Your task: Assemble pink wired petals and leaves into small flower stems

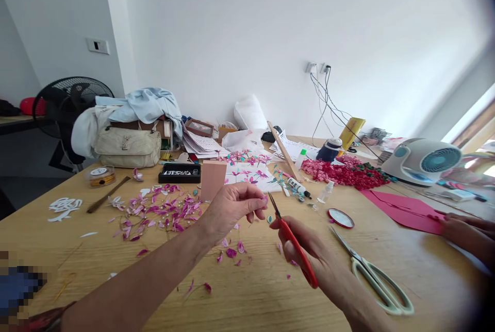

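Note:
My left hand (242,203) is raised over the middle of the table, thumb and fingertips pinched together. Whatever sits in the pinch is too small to make out; a hint of pink shows there. Just to its right, my right hand (315,252) grips small red-handled scissors (297,250), their thin dark blades pointing up towards the left fingertips. Below the hands lie loose magenta petals (231,253). A larger heap of pink petals (154,213) with thin stems spreads to the left. Big scissors with pale green handles (373,272) rest beside my right forearm.
Behind the hands stand a wooden block (213,180), a black tray (180,173) and a sheet with pink flowers (253,175). Glue bottle (297,186), red-rimmed dish (341,218) and red flower pile (340,172) lie rightward. Another person's hand (466,229) touches red paper (406,212).

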The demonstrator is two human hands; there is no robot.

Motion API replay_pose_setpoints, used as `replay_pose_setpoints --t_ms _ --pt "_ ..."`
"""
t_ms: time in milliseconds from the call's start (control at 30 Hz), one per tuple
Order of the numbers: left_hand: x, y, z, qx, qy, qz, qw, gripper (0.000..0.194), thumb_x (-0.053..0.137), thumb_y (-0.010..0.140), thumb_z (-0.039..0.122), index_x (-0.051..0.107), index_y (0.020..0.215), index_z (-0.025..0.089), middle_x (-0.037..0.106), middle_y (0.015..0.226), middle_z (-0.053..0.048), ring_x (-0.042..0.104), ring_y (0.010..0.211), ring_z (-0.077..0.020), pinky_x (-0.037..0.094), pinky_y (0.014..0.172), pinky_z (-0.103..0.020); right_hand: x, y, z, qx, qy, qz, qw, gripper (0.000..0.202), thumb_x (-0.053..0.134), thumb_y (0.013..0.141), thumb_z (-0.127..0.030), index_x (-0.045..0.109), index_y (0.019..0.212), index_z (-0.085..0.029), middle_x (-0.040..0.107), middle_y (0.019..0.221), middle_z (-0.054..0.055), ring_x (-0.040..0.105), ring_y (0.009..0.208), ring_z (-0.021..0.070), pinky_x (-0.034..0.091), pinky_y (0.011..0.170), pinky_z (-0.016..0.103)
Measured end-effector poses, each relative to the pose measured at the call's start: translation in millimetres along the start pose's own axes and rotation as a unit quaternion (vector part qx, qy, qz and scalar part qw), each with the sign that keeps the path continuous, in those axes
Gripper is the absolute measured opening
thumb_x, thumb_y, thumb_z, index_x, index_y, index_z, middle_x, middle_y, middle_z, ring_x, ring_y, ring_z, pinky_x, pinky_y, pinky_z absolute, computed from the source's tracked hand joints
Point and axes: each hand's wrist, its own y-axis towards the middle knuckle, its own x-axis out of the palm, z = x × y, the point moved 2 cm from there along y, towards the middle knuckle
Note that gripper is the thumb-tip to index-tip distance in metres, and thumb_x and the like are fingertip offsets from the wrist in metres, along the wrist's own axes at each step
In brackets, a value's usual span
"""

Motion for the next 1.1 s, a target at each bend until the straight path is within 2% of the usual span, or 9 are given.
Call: replay_pose_setpoints --t_ms 133,333,633,767,933,1100 --pt "-0.3 -1 -1 0.000 -0.007 -0.003 1.000 0.014 0.065 0.068 0.025 0.060 0.072 0.012 0.057 0.055 0.001 0.048 0.050 -0.0064 0.037 0.049 -0.018 3 2 -1 0.012 0.009 -0.007 1.000 0.023 0.047 0.081 -0.036 0.053 0.095 -0.018 0.040 0.061 -0.003 0.038 0.057 0.0117 0.031 0.050 0.022" --pt "-0.7 -3 0 -0.015 0.017 -0.026 0.999 0.014 0.063 0.070 0.027 0.061 0.073 0.013 0.056 0.055 0.001 0.046 0.048 -0.0058 0.035 0.047 -0.018 2 2 0 0.016 0.042 -0.030 0.999 0.035 0.046 0.079 -0.049 0.053 0.094 -0.018 0.043 0.064 -0.001 0.040 0.055 0.0126 0.033 0.049 0.023" --pt "1.5 -2 4 -0.041 0.019 -0.021 0.999 0.010 0.064 0.067 0.023 0.062 0.067 0.013 0.054 0.049 0.002 0.044 0.043 -0.0049 0.032 0.043 -0.017 2 2 -3 0.029 0.048 -0.035 0.998 0.036 0.044 0.079 -0.054 0.050 0.085 -0.018 0.042 0.061 -0.003 0.037 0.049 0.0101 0.033 0.046 0.022" --pt "1.4 -2 3 -0.042 0.023 -0.025 0.999 0.008 0.064 0.067 0.020 0.063 0.067 0.012 0.054 0.048 0.002 0.045 0.044 -0.0053 0.033 0.044 -0.017 0 2 -1 0.017 0.016 -0.031 0.999 0.036 0.042 0.082 -0.053 0.047 0.075 -0.018 0.040 0.058 -0.003 0.036 0.048 0.0096 0.030 0.044 0.021" --pt "2.9 -2 2 -0.049 0.025 -0.032 0.998 0.006 0.063 0.066 0.018 0.063 0.066 0.012 0.053 0.047 0.002 0.045 0.044 -0.0052 0.032 0.043 -0.017 0 0 -4 0.006 -0.065 -0.011 0.998 0.033 0.041 0.085 -0.045 0.043 0.066 -0.018 0.040 0.055 -0.004 0.034 0.049 0.0095 0.025 0.044 0.022" --pt "3.3 -2 3 -0.057 0.024 -0.028 0.998 0.008 0.064 0.065 0.019 0.062 0.064 0.011 0.053 0.047 0.002 0.045 0.045 -0.0055 0.033 0.045 -0.017 1 0 -10 -0.002 -0.128 0.024 0.991 0.034 0.045 0.083 -0.042 0.038 0.060 -0.019 0.037 0.053 -0.004 0.032 0.050 0.0101 0.022 0.045 0.023"
